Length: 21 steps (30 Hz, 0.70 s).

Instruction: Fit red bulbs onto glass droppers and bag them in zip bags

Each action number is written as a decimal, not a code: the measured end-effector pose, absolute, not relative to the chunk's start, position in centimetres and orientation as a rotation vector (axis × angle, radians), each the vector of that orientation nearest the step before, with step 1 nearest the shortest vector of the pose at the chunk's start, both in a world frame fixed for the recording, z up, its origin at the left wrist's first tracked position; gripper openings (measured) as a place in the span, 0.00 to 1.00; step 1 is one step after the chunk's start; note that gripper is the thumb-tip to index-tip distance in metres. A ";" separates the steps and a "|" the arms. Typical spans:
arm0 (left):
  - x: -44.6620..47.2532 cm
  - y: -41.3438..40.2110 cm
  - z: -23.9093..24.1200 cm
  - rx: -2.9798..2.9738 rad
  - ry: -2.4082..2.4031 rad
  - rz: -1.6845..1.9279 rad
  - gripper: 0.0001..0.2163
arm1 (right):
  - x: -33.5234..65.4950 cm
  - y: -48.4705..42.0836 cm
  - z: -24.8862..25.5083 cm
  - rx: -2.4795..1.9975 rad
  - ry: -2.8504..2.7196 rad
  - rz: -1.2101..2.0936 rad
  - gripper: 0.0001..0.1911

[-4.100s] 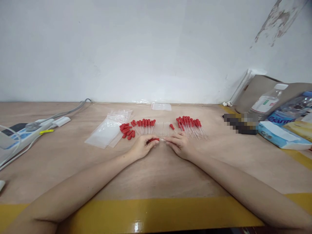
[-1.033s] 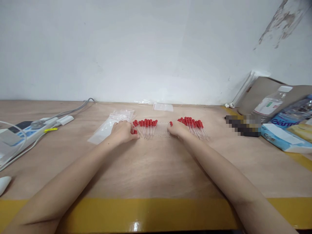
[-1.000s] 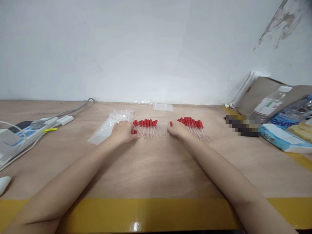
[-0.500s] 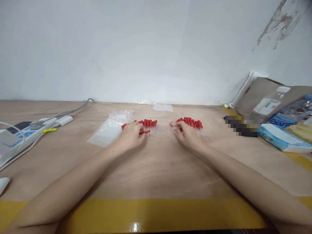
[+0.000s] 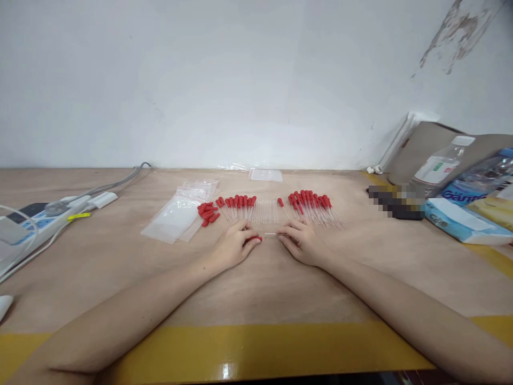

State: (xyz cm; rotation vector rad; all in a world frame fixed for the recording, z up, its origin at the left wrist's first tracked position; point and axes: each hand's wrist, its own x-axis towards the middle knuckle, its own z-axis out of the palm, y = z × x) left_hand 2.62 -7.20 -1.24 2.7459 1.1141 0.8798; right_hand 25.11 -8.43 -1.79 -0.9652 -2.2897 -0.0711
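Between the fingertips of my left hand [image 5: 236, 243] is a red rubber bulb [image 5: 256, 239], its opening end hidden by distance and blur. My right hand [image 5: 304, 242] pinches a thin clear glass tube [image 5: 270, 234] that points left at the bulb; a small gap parts the two. Beyond my hands lies a row of bare clear tubes [image 5: 267, 211]. Red-bulbed droppers [image 5: 240, 203] fan out left of that row, and more droppers [image 5: 310, 200] lie to its right. A small heap of loose red bulbs [image 5: 207, 213] sits beyond my left wrist.
Clear zip bags [image 5: 172, 216] lie left of the bulbs, with another bag [image 5: 265, 175] by the wall. A power strip [image 5: 44, 219] with cables occupies the left. On the right are a tissue pack [image 5: 465, 220], bottles [image 5: 438, 166] and a blurred-out dark object [image 5: 395, 206].
Both hands have drawn back toward me and closer together, the left with a red bulb, the right with a glass tube. One dropper now stands apart on the right side of the bare tubes.
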 end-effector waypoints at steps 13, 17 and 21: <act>3.1 -7.7 -1.0 3.106 1.178 0.870 0.13 | 25.3 -8.5 -1.9 -0.967 -2.275 -0.103 0.09; 3.2 -7.6 -1.0 3.041 1.179 0.877 0.13 | 25.2 -8.5 -1.9 -0.959 -2.264 -0.120 0.09; 3.2 -7.4 -1.1 2.871 1.180 0.952 0.12 | 25.1 -8.3 -2.0 -0.914 -2.254 -0.122 0.09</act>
